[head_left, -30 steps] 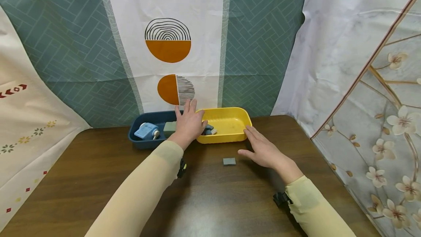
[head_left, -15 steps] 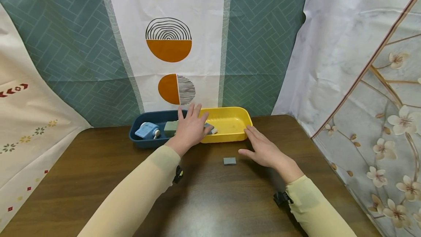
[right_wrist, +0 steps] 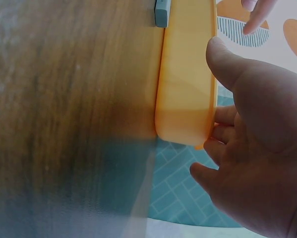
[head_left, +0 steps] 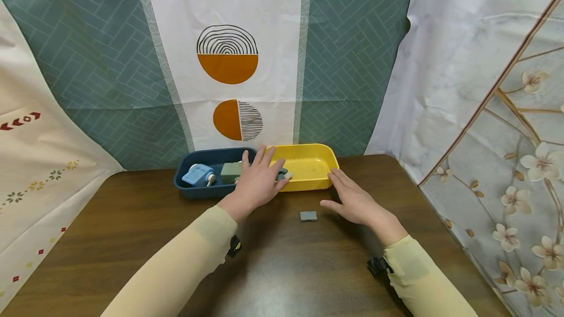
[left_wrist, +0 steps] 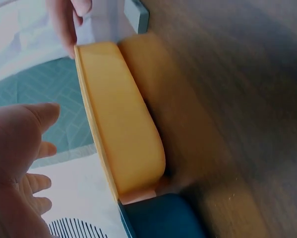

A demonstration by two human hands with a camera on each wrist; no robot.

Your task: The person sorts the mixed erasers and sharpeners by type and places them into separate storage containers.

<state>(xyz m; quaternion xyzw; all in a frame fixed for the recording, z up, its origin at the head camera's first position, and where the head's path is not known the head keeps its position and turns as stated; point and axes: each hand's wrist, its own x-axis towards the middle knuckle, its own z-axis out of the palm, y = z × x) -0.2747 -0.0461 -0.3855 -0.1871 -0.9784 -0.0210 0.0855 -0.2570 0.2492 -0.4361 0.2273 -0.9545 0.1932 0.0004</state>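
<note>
My left hand (head_left: 255, 182) hovers with spread fingers over the spot where a dark blue tray (head_left: 198, 193) meets a yellow tray (head_left: 308, 186). Partly hidden by it, a few small grey-blue and white pieces (head_left: 283, 174) lie in the yellow tray's left end. At that tray's right end, my right hand (head_left: 354, 202) has its fingertips right at the wall, thumb held apart; the right wrist view shows nothing gripped. A flat grey block (head_left: 308, 216) lies on the table just left of the right thumb.
Inside the blue tray are a light blue bottle-shaped item (head_left: 198, 175) with a white tip and a grey-green block-like item (head_left: 229, 172). Both trays stand at the back of the brown wooden table (head_left: 282, 268), against a patterned cloth (head_left: 343, 72).
My left hand has drawn slightly back toward me, still with fingers spread, showing more of the blue tray's right end. The right hand, trays and grey block stay put.
</note>
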